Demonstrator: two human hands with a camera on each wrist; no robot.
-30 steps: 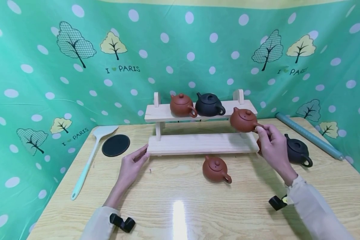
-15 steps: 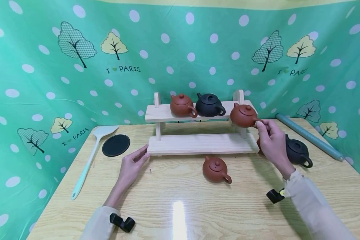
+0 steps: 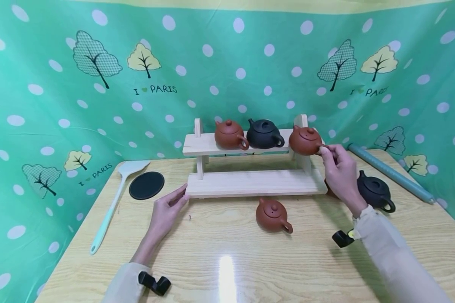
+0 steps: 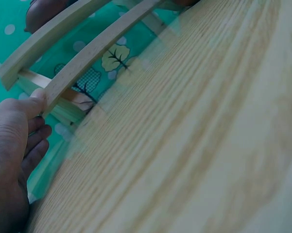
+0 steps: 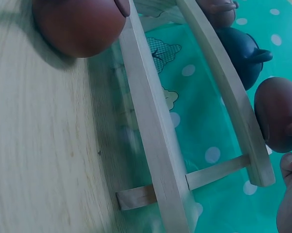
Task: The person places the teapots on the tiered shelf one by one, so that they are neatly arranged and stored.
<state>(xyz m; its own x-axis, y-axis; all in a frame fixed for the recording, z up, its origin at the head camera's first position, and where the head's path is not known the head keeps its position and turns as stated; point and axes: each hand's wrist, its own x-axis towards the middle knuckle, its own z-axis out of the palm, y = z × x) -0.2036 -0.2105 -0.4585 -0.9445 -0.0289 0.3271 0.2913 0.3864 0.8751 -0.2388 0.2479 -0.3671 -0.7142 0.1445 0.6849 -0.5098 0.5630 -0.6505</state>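
Observation:
My right hand (image 3: 339, 172) pinches the handle of a red-brown teapot (image 3: 305, 141) at the right end of the upper shelf board. In the right wrist view this teapot (image 5: 277, 114) is beside the upper board's end; whether its base touches the wood I cannot tell. At the lower board's left end my left hand (image 3: 168, 212) holds the corner of the two-tier wooden shelf (image 3: 250, 183). The left wrist view shows its thumb (image 4: 37, 99) against the board's edge, with the other fingers behind. On the upper board sit another red-brown teapot (image 3: 228, 135) and a black teapot (image 3: 264, 134).
A red-brown teapot (image 3: 272, 215) stands before the shelf. Right of it are a black teapot (image 3: 374, 191) and a brown one mostly hidden by my right hand. A pale turner (image 3: 115, 202), a black round mat (image 3: 146, 185) and a teal roll (image 3: 392, 172) lie on the table.
My right hand has carried the red-brown teapot up and slightly left, over the upper board's right end. The left hand keeps its place at the shelf corner.

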